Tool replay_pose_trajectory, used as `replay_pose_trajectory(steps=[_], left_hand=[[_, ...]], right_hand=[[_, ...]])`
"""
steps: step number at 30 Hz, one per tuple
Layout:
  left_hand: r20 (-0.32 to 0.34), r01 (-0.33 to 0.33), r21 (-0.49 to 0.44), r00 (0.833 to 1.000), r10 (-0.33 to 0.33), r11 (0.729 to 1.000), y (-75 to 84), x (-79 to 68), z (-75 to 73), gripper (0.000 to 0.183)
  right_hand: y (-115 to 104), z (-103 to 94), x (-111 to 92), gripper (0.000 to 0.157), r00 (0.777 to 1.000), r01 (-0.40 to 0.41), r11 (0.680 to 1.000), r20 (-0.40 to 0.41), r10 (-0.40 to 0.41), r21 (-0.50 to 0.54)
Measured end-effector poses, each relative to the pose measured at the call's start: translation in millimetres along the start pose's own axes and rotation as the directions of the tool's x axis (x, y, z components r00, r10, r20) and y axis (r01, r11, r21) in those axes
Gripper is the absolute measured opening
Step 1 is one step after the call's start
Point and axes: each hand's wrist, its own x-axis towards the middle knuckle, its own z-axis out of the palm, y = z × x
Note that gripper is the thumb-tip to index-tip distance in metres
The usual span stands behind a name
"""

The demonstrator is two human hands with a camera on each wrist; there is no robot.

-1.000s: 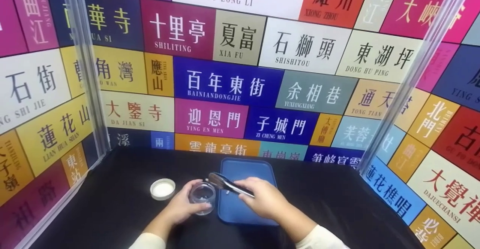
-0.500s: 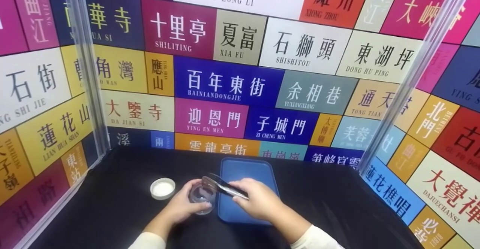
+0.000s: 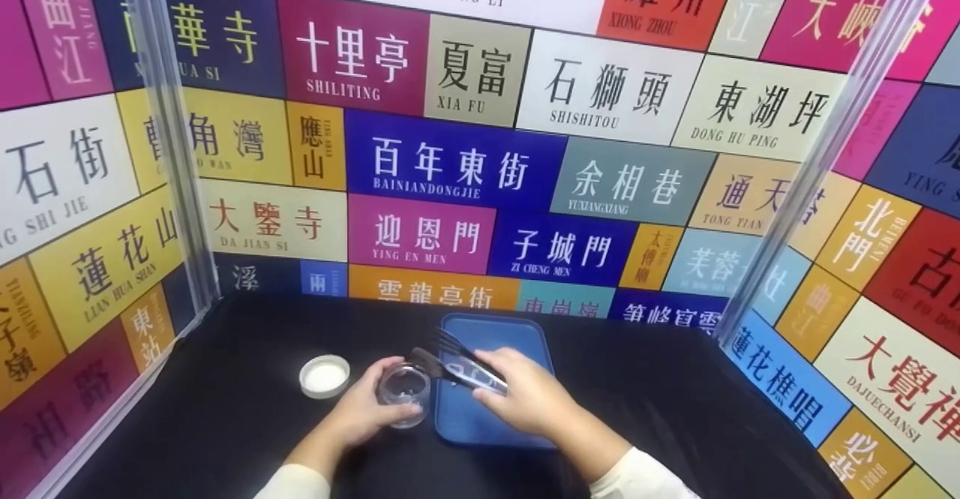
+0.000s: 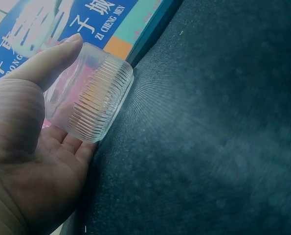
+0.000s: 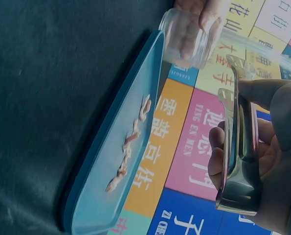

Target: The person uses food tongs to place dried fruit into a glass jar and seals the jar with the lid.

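Head view: wall (image 3: 450,169), lettered “BAINIANDONGJIE”; black table (image 3: 637,386), extending right of tray (image 3: 510,330); right hand (image 3: 529,394), fingers curled round spread tongs (image 5: 245,166) over tray's left edge; left hand (image 3: 367,405), fingers and thumb round jar (image 3: 405,401) alongside; lid (image 3: 325,376) farther left.

A black tablecloth (image 3: 675,401) spreads below multicoloured Chinese place-name panels (image 3: 457,165), crossed by clear posts (image 3: 187,202) at left and right

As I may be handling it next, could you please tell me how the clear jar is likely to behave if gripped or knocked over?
The clear jar is probably stiff: its rim looks round despite the left hand's grip. The ribbed wall should help against slipping. Being round-sided, it would likely roll if tipped over.
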Motion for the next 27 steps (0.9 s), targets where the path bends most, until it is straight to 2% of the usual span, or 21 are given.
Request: replay_pose_trajectory(steps=[9, 13, 21, 27], left_hand=[[0.004, 0.018, -0.013, 1.0, -0.018, 1.0, 0.8, 0.3, 0.0, 0.089], [0.0, 0.024, -0.004, 1.0, -0.024, 1.0, 0.1, 0.3, 0.1, 0.09], [0.001, 0.019, -0.015, 1.0, -0.019, 1.0, -1.3, -0.1, 0.0, 0.091], [0.0, 0.019, -0.017, 1.0, -0.019, 1.0, -0.7, 0.4, -0.2, 0.091]], right_hand=[[31.7, -9.3, -4.8, 0.059, 0.998, -0.053, 0.999, -0.044, 0.052, -0.006], [49.0, -12.6, -7.8, 0.058, 0.993, -0.108, 0.994, -0.052, 0.107, -0.009], [75.5, -13.9, -14.5, 0.058, 0.974, -0.22, 0.975, -0.048, 0.22, -0.013], [89.8, -15.5, -20.5, 0.055, 0.953, -0.304, 0.953, -0.025, 0.303, -0.019]])
